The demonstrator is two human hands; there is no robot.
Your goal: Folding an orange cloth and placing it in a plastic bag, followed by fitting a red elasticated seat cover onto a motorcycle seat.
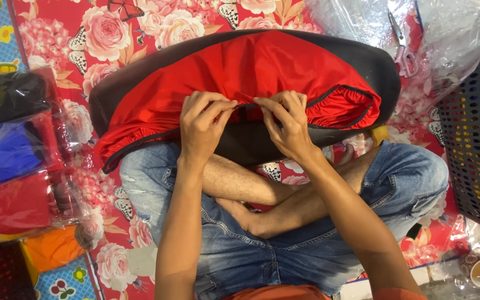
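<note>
Leftmost, bagged garments (12, 161) are stacked at the frame's left edge. At centre, the left hand (204, 125) and right hand (287, 125) each pinch the black-piped hem of a red fabric cover (240, 72) stretched over a dark oval cushion (384, 72). The cloth looks light, soft and slippery; grip at the elastic edge. Scissors (402, 41) lie upper right, beside a perforated basket (476, 139).

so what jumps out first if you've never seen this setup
The bright red fabric cover with black piping, stretched over a dark oval cushion at the centre, catches the eye first; the left hand and right hand both pinch its near edge in a tight grip. At the left lies a row of clear plastic bags of folded coloured cloth, and at the top right pink-handled scissors rest on clear plastic.
</note>
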